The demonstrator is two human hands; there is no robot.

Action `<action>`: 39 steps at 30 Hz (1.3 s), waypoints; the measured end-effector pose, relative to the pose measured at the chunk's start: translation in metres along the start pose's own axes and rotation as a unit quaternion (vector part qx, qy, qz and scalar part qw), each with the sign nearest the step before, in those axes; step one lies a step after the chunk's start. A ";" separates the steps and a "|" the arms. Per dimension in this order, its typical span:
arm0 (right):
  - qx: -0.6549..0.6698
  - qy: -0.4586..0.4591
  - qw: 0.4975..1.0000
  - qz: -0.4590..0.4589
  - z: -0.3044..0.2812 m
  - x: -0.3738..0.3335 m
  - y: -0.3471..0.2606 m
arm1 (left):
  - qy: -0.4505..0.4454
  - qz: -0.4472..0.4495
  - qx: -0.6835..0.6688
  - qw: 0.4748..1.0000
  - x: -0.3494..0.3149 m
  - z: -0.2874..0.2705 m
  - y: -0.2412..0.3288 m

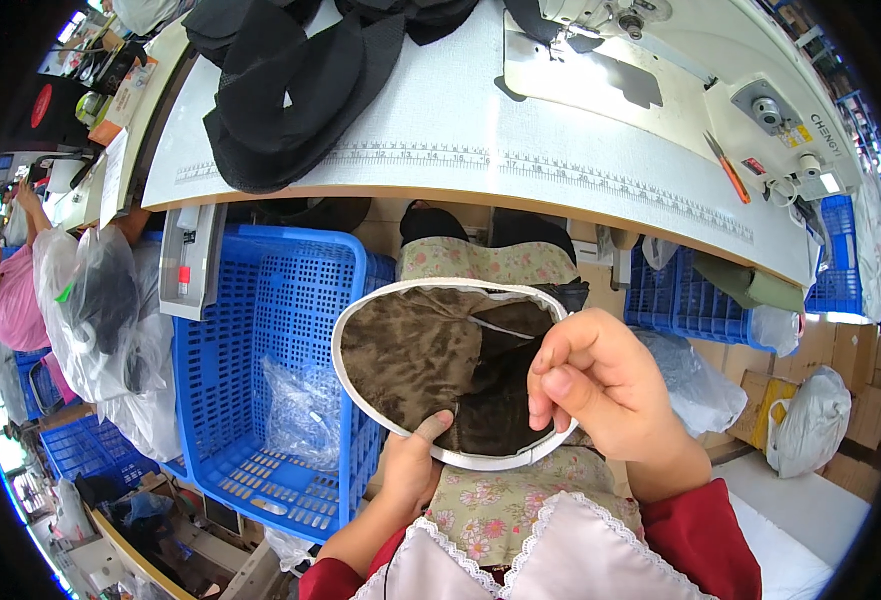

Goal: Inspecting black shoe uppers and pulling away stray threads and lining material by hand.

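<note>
A bowl-shaped sewn piece (405,345), like an upturned cap, lies over my lap with its opening facing up. Its inside is brown and plush, with a darker area at the right, and a white binding runs round the rim. My left hand (412,468) grips the near rim, thumb inside and fingers hidden beneath. Over the right side of the opening is my right hand (605,395), fingers curled and thumb against them; whatever they pinch, if anything, is too small to make out. Floral fabric (485,500) covers my lap below the piece.
Ahead stands a sewing table (440,130) with a printed ruler, black fabric pieces (300,100), a sewing machine (770,110) and orange-handled snips (728,172). A blue basket (200,400) with clear plastic sits at left. Plastic bags (808,425) lie at right. Another person (18,295) is far left.
</note>
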State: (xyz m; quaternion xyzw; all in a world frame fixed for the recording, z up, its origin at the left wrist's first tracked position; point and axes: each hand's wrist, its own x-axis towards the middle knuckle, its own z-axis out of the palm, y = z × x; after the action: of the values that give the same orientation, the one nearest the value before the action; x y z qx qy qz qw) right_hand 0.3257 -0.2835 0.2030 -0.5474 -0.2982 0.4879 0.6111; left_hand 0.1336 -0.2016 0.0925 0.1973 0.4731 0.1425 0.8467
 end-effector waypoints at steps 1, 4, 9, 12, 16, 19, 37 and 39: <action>0.006 0.012 1.000 -0.017 0.000 -0.001 0.000 | -0.005 0.003 -0.004 1.000 0.000 0.000 0.000; 0.019 0.026 0.997 -0.067 0.000 -0.003 0.000 | -0.002 -0.010 -0.014 1.000 0.003 -0.005 -0.002; 0.019 0.027 0.990 -0.139 -0.001 -0.004 0.003 | 0.001 -0.010 -0.014 1.000 0.002 -0.003 -0.002; 0.039 0.014 0.990 -0.134 -0.004 -0.004 0.007 | 0.004 -0.002 -0.008 1.000 0.002 -0.003 -0.002; 0.043 0.036 0.987 -0.152 -0.002 -0.003 0.013 | 0.005 -0.008 0.003 1.000 0.003 -0.003 -0.002; 0.043 0.042 0.985 -0.161 -0.002 -0.006 0.014 | 0.006 -0.008 -0.006 1.000 0.004 -0.003 -0.002; -0.510 -0.086 0.855 0.031 0.008 0.006 0.057 | 0.024 -0.020 -0.022 0.999 0.004 0.000 -0.002; -0.509 -0.076 0.857 0.023 0.011 0.004 0.067 | 0.022 -0.021 -0.017 0.999 0.004 0.000 -0.003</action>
State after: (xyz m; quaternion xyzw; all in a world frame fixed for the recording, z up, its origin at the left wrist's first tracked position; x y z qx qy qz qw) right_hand 0.2993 -0.2812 0.1401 -0.7503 -0.5376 0.3218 0.2110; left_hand 0.1359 -0.2021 0.0882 0.1695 0.4930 0.1375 0.8422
